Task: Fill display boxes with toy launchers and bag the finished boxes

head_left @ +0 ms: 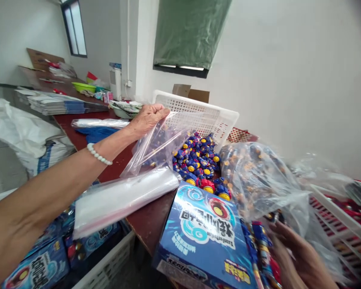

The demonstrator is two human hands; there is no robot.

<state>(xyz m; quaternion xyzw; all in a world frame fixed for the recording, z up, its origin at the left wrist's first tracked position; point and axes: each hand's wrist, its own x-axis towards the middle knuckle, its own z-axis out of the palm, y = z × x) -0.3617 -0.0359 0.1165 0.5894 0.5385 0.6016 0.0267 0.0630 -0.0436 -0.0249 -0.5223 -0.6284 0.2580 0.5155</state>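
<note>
Dark-red table (149, 216): clear bag (161, 144) (creased) hangs from left hand (149, 117)

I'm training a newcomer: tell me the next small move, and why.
Probably bring the right hand to the clear bag to help spread it: the left hand holds the bag up alone, while the right hand, blurred, is apart from it, beside small toys.

Chinese lettering (222, 228) on blue box (206, 249), more on lower-left boxes (37, 267), wording unclear
</note>
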